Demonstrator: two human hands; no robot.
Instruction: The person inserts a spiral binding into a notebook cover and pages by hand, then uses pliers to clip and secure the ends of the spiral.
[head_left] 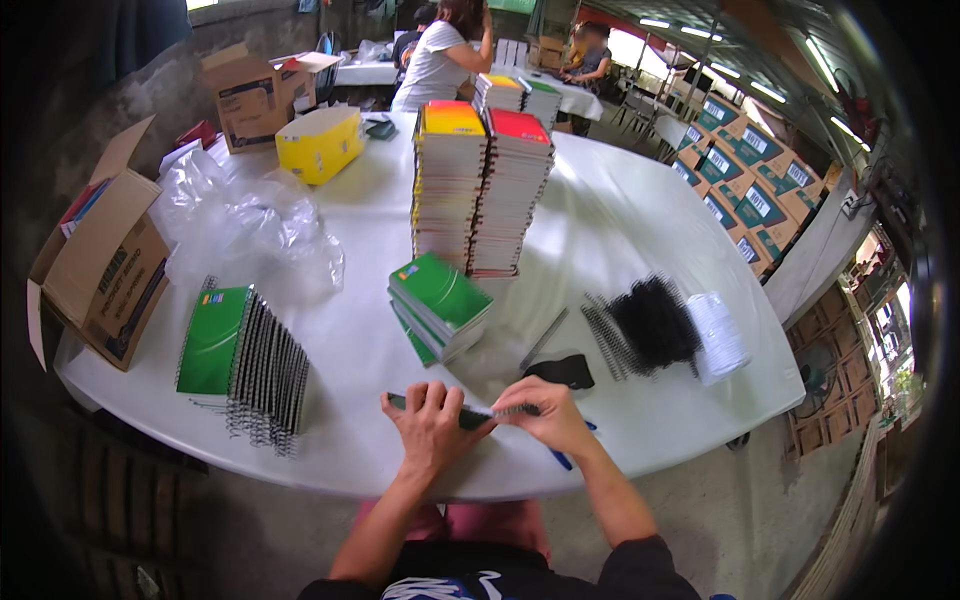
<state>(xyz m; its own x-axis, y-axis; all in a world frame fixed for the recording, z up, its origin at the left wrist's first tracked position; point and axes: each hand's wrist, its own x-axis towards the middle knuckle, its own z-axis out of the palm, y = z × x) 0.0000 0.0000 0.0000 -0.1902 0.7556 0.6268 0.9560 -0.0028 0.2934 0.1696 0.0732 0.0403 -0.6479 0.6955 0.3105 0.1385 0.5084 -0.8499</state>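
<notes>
At the table's near edge, my left hand [432, 430] is closed around a small dark green notebook [470, 418], tilted on its edge and mostly covered by my fingers. My right hand [550, 418] pinches a black spiral binding coil [517, 410] against the notebook's right end. How far the coil runs through the holes cannot be made out. Just beyond my hands lies a short stack of green notebooks [440, 298]. A blue-handled tool [560, 459] shows partly from beneath my right hand. Green notebooks with black coils [268, 355] stand piled at the left.
Tall stacks of notebooks [450, 190] rise mid-table. To the right lie black coils [655, 322], a white roll [718, 338], a black cloth-like piece [562, 372] and a thin strip [545, 338]. Plastic wrap [250, 225] and open cartons [115, 265] occupy the left. People [445, 60] are beyond.
</notes>
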